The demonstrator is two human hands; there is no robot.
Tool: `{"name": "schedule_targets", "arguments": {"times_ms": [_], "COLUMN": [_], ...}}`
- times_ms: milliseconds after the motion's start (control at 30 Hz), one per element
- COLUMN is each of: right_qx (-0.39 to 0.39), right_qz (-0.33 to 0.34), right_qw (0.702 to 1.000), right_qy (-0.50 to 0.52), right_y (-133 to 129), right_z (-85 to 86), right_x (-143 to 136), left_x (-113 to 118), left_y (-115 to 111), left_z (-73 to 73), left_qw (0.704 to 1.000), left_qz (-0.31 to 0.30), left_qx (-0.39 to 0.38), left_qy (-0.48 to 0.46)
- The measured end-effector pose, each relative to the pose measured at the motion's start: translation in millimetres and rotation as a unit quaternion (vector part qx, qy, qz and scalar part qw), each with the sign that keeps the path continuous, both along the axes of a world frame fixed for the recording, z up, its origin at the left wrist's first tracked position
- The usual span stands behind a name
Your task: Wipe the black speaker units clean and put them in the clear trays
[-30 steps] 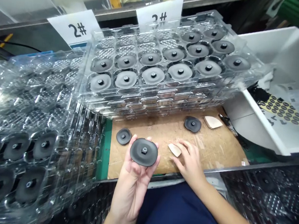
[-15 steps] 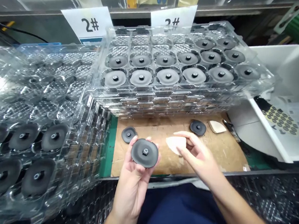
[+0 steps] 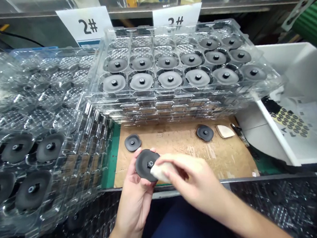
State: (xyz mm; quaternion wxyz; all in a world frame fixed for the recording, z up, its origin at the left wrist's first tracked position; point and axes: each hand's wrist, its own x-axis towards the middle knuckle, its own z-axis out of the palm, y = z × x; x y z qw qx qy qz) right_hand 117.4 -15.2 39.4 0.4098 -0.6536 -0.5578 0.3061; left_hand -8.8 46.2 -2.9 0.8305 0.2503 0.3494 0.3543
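My left hand [image 3: 138, 192] grips a black rounded disc [image 3: 143, 165] with a small central stud, its face turned up. My right hand [image 3: 194, 178] pinches a white wedge-shaped pad [image 3: 164, 172], which overlaps the right part of the disc beside the stud. Whether the pad presses on the disc is hard to tell. A similar black disc [image 3: 132, 142] lies just beyond my left fingers, and another black disc [image 3: 205, 133] lies farther right on the cardboard sheet [image 3: 170, 137]. Beside that one rests a second off-white wedge-shaped pad [image 3: 225, 131].
A stack of clear plastic trays [image 3: 149, 99] with black discs in its cells stands behind the cardboard. More clear trays [image 3: 69, 140] rise at the left. On the right, a white bin [image 3: 280, 134] holds a sticker sheet [image 3: 292, 122]. Number signs [image 3: 85, 24] hang at the back.
My right hand has moved left, bringing the white pad over the disc in my left hand. The left hand keeps its hold. The whole view has shifted slightly.
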Motion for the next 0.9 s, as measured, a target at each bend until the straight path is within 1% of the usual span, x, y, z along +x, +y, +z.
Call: {"name": "schedule_targets", "arguments": {"times_ms": [33, 67, 133, 167, 200, 267, 300, 333, 367, 433, 467, 533, 600, 633, 700, 767, 800, 833, 867, 900], "right_qx": [0.009, 0.021, 0.034, 0.029, 0.024, 0.018, 0.025, 0.036, 0.05, 0.049, 0.037, -0.001, -0.033, -0.041, -0.056, -0.066, -0.07, -0.073, -0.075, -0.075], "right_qz": [-0.022, -0.03, -0.002, 0.018, 0.023, -0.012, -0.032, -0.037, -0.027, 0.006, -0.001, -0.075, -0.155, -0.174, -0.166, -0.145, -0.138, -0.135, -0.135, -0.139], "right_qw": [1.0, 0.999, 0.999, 0.999, 0.999, 1.0, 0.999, 0.998, 0.998, 0.999, 0.999, 0.996, 0.986, 0.983, 0.983, 0.986, 0.986, 0.986, 0.985, 0.985], "right_qy": [-0.018, -0.031, -0.021, -0.005, 0.009, 0.003, -0.014, -0.027, -0.029, -0.001, 0.019, 0.042, 0.042, 0.042, 0.048, 0.056, 0.061, 0.066, 0.071, 0.077], "right_y": [-0.9, -2.0, -4.2, -5.2, -6.0, -7.1, -7.6, -8.0, -8.3, -8.5, -8.7, -10.2, -15.3, -19.6, -30.2, -41.0, -45.2, -48.3, -50.1, -50.8], "right_z": [0.2, 0.3, 0.1, -0.2, -0.5, -0.8, -0.6, -0.3, -0.2, -2.7, -6.4, -20.7, -43.4, -56.7, -83.2, -102.9, -107.6, -107.8, -103.2, -94.0], "right_x": [0.6, 1.3, 3.3, 4.7, 6.3, 9.3, 10.5, 11.5, 12.8, 17.8, 21.9, 31.7, 39.2, 40.5, 37.7, 31.3, 28.7, 27.6, 28.0, 30.0], "left_x": [1.0, 1.9, 3.6, 4.4, 5.4, 7.7, 9.2, 10.9, 12.9, 16.9, 18.9, 22.3, 25.1, 26.3, 28.9, 32.0, 33.8, 35.7, 37.6, 39.5], "left_y": [0.1, 0.3, 0.6, 0.5, 0.1, -1.2, -2.0, -2.7, -3.3, -3.5, -3.0, -1.4, 0.5, 1.1, 1.5, 0.4, -0.5, -1.6, -2.8, -4.2], "left_z": [0.2, 0.6, 1.2, 1.4, 1.7, 2.2, 2.5, 3.0, 3.4, 4.0, 4.0, 3.7, 3.4, 3.5, 4.3, 5.9, 6.8, 7.8, 8.8, 10.0], "left_qw": [1.0, 1.0, 1.0, 1.0, 1.0, 1.0, 1.0, 1.0, 1.0, 0.999, 0.999, 1.0, 0.999, 0.999, 0.999, 0.998, 0.998, 0.997, 0.997, 0.997], "left_qz": [0.003, 0.003, -0.012, -0.018, -0.019, -0.01, -0.005, -0.004, -0.006, -0.011, -0.008, -0.005, -0.014, -0.024, -0.04, -0.049, -0.053, -0.058, -0.062, -0.064], "left_qx": [0.002, 0.0, -0.01, -0.012, -0.009, -0.001, -0.001, -0.006, -0.015, -0.023, -0.019, -0.011, -0.015, -0.021, -0.027, -0.032, -0.036, -0.038, -0.037, -0.033], "left_qy": [0.001, 0.004, 0.004, 0.001, -0.004, -0.006, -0.003, 0.003, 0.012, 0.022, 0.025, 0.027, 0.026, 0.024, 0.017, 0.013, 0.014, 0.017, 0.02, 0.023]}}
